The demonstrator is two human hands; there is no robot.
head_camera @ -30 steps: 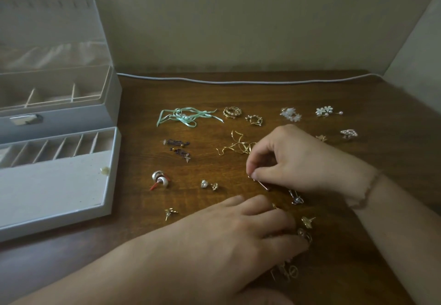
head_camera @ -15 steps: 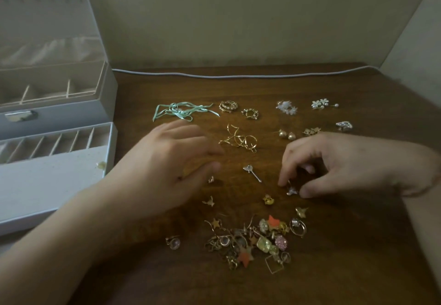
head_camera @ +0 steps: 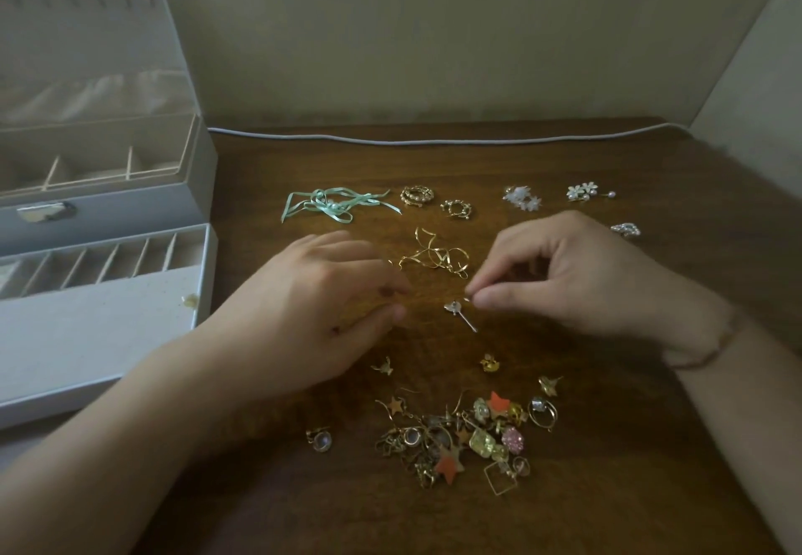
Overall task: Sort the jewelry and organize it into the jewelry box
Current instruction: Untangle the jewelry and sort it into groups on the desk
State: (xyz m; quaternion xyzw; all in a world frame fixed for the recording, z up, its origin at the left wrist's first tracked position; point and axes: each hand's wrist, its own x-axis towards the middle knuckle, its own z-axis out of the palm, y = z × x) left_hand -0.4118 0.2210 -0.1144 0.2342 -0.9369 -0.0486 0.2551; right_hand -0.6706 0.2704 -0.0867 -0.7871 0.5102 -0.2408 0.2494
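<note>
A mixed heap of gold and coloured jewelry (head_camera: 460, 437) lies on the wooden table near me. Further back, sorted pieces are laid out: a mint ribbon piece (head_camera: 334, 205), pearl hoops (head_camera: 416, 195), white flower earrings (head_camera: 520, 198) and tangled gold wire earrings (head_camera: 434, 255). My right hand (head_camera: 564, 281) pinches a tiny silver piece between thumb and forefinger, right beside a silver pin earring (head_camera: 460, 313) on the table. My left hand (head_camera: 312, 307) hovers palm down left of that pin, fingers loosely spread, hiding whatever lies under it. The white jewelry box (head_camera: 204, 190) stands open at the left.
The box's pulled-out drawer (head_camera: 100, 316) shows several narrow slots. A grey cable (head_camera: 434, 140) runs along the table's back edge by the wall. Single gold studs (head_camera: 490, 363) and a ring (head_camera: 321, 439) lie loose around the heap. A wall closes the right side.
My right hand moved up and left from near the heap, fingers pinched, to the silver pin earring. My left hand swept from over the heap to the left of the pin.
</note>
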